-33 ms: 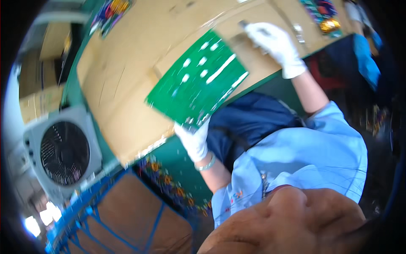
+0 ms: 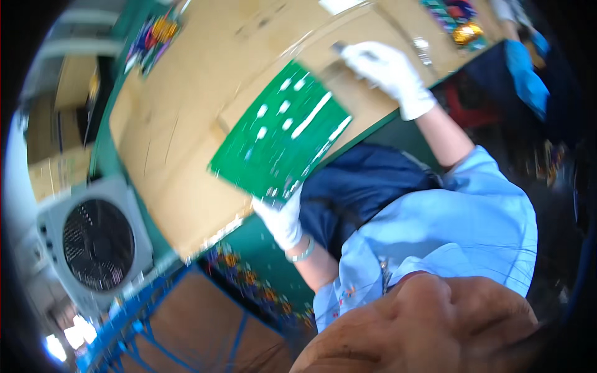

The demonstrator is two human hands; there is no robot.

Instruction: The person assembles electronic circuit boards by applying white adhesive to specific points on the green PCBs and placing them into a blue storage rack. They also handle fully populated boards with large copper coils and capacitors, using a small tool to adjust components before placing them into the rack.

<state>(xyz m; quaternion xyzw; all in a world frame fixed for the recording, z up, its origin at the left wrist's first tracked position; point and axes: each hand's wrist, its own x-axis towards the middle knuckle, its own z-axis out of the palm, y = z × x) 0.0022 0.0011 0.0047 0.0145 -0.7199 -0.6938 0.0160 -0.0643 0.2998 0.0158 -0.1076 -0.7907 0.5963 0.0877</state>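
Observation:
A green circuit board (image 2: pixel 273 140) with several white marks or parts on its face is tilted over the cardboard-covered table. My left hand (image 2: pixel 280 221), in a white glove, is closed on the board's near lower corner; the thumb and fingers are partly hidden at its edge. Off the board's upper right, my right hand (image 2: pixel 382 65), also white-gloved, is closed on a small dark grey thing (image 2: pixel 339 47). That thing sticks out past the fingertips, too blurred to name. The right hand does not touch the board.
Brown cardboard (image 2: pixel 186 81) covers the green-edged table. Colourful bundles of parts (image 2: pixel 155 37) lie at the far left, and another bundle (image 2: pixel 460 25) at the far right. A grey box fan (image 2: pixel 98 242) stands left, above a blue-framed crate (image 2: pixel 193 317). Another person's blue sleeve (image 2: pixel 527 78) shows at right.
The whole view has shifted slightly. Against it, the board and both hands look almost unmoved, and both hands keep their hold.

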